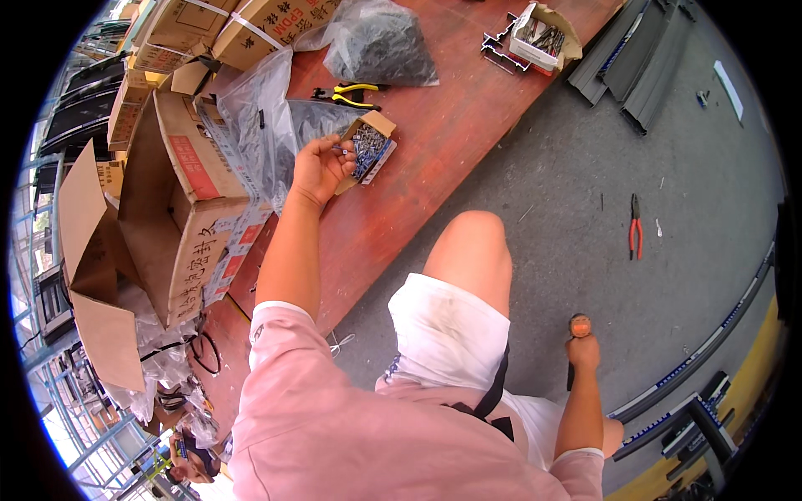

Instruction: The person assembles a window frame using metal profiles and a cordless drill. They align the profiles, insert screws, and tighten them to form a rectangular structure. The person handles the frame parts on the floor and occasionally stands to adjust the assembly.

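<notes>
At the table's edge side, my left hand point(322, 171) is closed, its fingertips pinched on what looks like a small screw point(342, 150). It hovers at the left side of an open small carton point(386, 159) filled with loose silvery screws point(368, 147). Down at my right, over the floor, my right hand point(584, 351) grips a power drill point(579, 325) with an orange and dark body. Most of the drill's handle is covered by my fingers.
On the red table point(418, 179) lie yellow-handled pliers point(355, 94), clear plastic bags point(251, 117) and a white box of metal parts point(539, 42). A large open carton point(213, 250) stands left. Red-handled pliers point(636, 230) and grey metal profiles point(631, 58) lie on the floor.
</notes>
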{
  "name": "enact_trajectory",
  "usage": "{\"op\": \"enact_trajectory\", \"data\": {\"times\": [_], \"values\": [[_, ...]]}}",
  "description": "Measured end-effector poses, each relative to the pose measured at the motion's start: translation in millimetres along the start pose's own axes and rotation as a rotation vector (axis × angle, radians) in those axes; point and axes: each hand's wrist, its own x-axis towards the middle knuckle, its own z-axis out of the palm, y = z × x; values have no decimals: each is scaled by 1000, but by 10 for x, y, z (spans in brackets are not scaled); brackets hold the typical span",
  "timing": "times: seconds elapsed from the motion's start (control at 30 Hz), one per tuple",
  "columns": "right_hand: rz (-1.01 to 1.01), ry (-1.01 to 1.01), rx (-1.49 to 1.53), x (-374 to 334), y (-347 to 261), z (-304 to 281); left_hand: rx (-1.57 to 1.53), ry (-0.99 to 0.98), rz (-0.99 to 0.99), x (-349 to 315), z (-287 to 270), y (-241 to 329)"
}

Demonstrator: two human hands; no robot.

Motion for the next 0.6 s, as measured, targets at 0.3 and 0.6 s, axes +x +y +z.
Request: {"op": "enact_trajectory", "data": {"times": [0.3,0.6], "values": [[-6,56,53,52,68,27,1816,-51,382,-28,266,-72],[31,-29,47,-47,-60,-27,1916,-12,454,150,-44,-122]]}}
